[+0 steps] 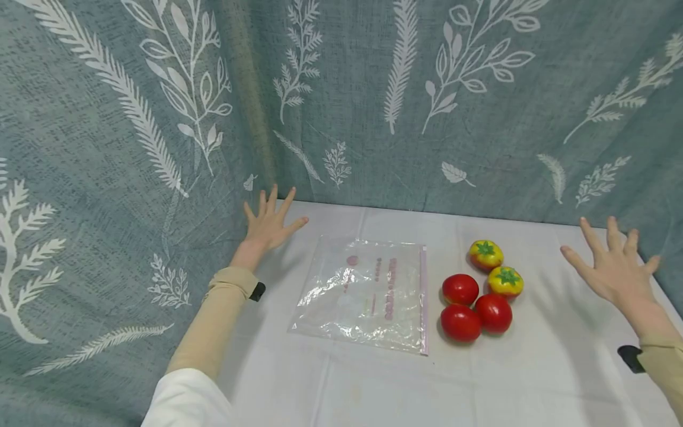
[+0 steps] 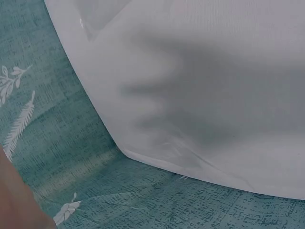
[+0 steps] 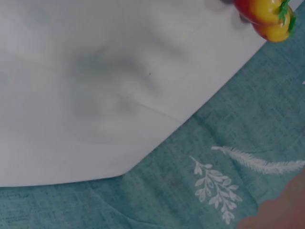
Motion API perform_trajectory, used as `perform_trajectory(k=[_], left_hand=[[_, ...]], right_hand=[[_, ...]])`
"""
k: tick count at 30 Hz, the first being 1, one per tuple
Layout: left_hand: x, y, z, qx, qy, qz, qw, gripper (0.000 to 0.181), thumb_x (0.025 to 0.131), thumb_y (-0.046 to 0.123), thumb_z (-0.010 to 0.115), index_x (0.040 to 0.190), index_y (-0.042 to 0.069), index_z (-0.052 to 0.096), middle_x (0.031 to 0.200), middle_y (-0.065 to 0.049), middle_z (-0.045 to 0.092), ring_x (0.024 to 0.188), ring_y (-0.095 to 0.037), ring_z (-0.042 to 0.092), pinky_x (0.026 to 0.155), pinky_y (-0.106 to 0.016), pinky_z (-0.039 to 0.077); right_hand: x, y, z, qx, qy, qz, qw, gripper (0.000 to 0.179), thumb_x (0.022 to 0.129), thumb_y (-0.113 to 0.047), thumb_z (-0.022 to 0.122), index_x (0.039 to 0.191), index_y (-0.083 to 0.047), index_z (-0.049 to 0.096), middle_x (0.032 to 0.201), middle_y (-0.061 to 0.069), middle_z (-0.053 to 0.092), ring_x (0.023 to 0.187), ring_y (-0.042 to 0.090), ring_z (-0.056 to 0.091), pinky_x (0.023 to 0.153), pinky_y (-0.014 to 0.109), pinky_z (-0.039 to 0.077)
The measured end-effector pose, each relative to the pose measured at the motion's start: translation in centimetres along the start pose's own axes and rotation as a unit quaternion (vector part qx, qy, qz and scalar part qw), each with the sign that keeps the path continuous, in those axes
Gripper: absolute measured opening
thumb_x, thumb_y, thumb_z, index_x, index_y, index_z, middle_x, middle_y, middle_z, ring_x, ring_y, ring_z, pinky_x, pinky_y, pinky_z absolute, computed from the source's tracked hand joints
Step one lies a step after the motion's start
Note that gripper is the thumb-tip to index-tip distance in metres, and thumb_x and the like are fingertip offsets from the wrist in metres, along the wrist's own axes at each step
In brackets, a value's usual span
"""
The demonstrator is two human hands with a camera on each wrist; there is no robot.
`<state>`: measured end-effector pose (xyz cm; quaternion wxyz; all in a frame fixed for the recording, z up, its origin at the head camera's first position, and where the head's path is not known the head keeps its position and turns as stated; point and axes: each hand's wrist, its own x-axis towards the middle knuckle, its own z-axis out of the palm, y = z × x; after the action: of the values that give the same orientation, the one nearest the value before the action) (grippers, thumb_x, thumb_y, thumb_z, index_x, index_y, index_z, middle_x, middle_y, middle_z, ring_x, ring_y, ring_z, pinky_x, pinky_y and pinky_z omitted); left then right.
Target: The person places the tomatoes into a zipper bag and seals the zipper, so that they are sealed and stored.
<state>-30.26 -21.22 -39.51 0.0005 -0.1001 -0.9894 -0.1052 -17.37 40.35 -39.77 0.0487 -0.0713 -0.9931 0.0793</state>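
My left hand [image 1: 265, 228] is spread with straight fingers above the table's far left, holding nothing. My right hand [image 1: 619, 270] is likewise spread, over the right side of the table, apart from everything. Between them a clear plastic zip bag [image 1: 331, 290] lies flat, its pink zip edge facing right and pink print showing through. Right of the bag sits a cluster of tomatoes: three show smooth red sides, one being the front tomato [image 1: 460, 324], and two show yellow tops with green leaves, such as the back tomato [image 1: 485, 255]. In the right wrist view, yellow-red tomatoes [image 3: 264, 12] appear at the top corner.
A white cloth [image 1: 384, 385] covers the table. Grey-green curtains [image 1: 363, 160] with white leaf patterns hang along the far and left edges. Shadows of the hands fall on the cloth in both wrist views.
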Motion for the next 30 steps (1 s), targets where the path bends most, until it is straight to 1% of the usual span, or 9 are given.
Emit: perform_trajectory(k=[8, 14, 16, 22, 26, 30], left_hand=[[0.1, 0.7, 0.0, 0.01, 0.001, 0.026, 0.9996, 0.083, 0.088, 0.075, 0.029, 0.151, 0.034, -0.006, 0.159, -0.009, -0.017, 0.145, -0.041, -0.013, 0.109, -0.073, -0.008], [-0.1, 1.4, 0.0, 0.01, 0.0, 0.038, 0.9992, 0.084, 0.088, 0.075, 0.03, 0.152, 0.034, -0.005, 0.16, -0.009, -0.015, 0.146, -0.04, -0.013, 0.11, -0.071, -0.012], [-0.3, 1.7, 0.0, 0.01, -0.001, 0.043, 0.999, 0.083, 0.088, 0.074, 0.031, 0.151, 0.035, -0.007, 0.16, -0.009, -0.013, 0.146, -0.039, -0.012, 0.11, -0.07, -0.012], [-0.5, 2.8, 0.1, 0.004, 0.0, 0.067, 0.9977, 0.081, 0.089, 0.071, 0.035, 0.15, 0.038, -0.008, 0.161, -0.008, -0.011, 0.147, -0.037, -0.01, 0.111, -0.07, -0.01], [-0.6, 3.3, 0.2, 0.003, -0.002, 0.076, 0.9971, 0.082, 0.088, 0.072, 0.035, 0.15, 0.039, -0.008, 0.161, -0.006, -0.01, 0.147, -0.036, -0.01, 0.111, -0.07, -0.009], [-0.7, 3.8, 0.4, 0.001, -0.003, 0.086, 0.9963, 0.083, 0.088, 0.073, 0.035, 0.15, 0.039, -0.007, 0.161, -0.006, -0.008, 0.147, -0.035, -0.008, 0.11, -0.072, -0.008]], right_hand=[[-0.6, -0.8, 0.0, 0.005, -0.008, -0.02, 0.9998, 0.086, 0.091, -0.07, 0.025, 0.151, -0.019, -0.01, 0.151, 0.03, -0.019, 0.132, 0.061, -0.016, 0.091, 0.088, 0.0], [-1.2, -1.7, -0.1, 0.011, -0.004, -0.032, 0.9994, 0.086, 0.092, -0.069, 0.027, 0.151, -0.02, -0.01, 0.152, 0.03, -0.018, 0.133, 0.061, -0.015, 0.092, 0.087, 0.0], [-1.3, -2.0, -0.1, 0.012, -0.002, -0.037, 0.9993, 0.085, 0.092, -0.069, 0.028, 0.151, -0.02, -0.01, 0.152, 0.029, -0.018, 0.134, 0.061, -0.014, 0.093, 0.086, 0.001], [-1.7, -3.0, -0.2, 0.021, -0.002, -0.06, 0.998, 0.083, 0.093, -0.064, 0.032, 0.152, -0.02, -0.008, 0.153, 0.028, -0.016, 0.134, 0.06, -0.014, 0.093, 0.086, 0.001], [-2.1, -3.5, -0.3, 0.032, -0.004, -0.077, 0.9965, 0.082, 0.094, -0.06, 0.035, 0.152, -0.02, -0.005, 0.154, 0.027, -0.014, 0.135, 0.06, -0.014, 0.093, 0.086, -0.001], [-2.4, -4.1, -0.3, 0.036, -0.004, -0.086, 0.9957, 0.081, 0.094, -0.059, 0.036, 0.152, -0.021, -0.004, 0.155, 0.025, -0.014, 0.135, 0.06, -0.012, 0.092, 0.087, -0.001]])
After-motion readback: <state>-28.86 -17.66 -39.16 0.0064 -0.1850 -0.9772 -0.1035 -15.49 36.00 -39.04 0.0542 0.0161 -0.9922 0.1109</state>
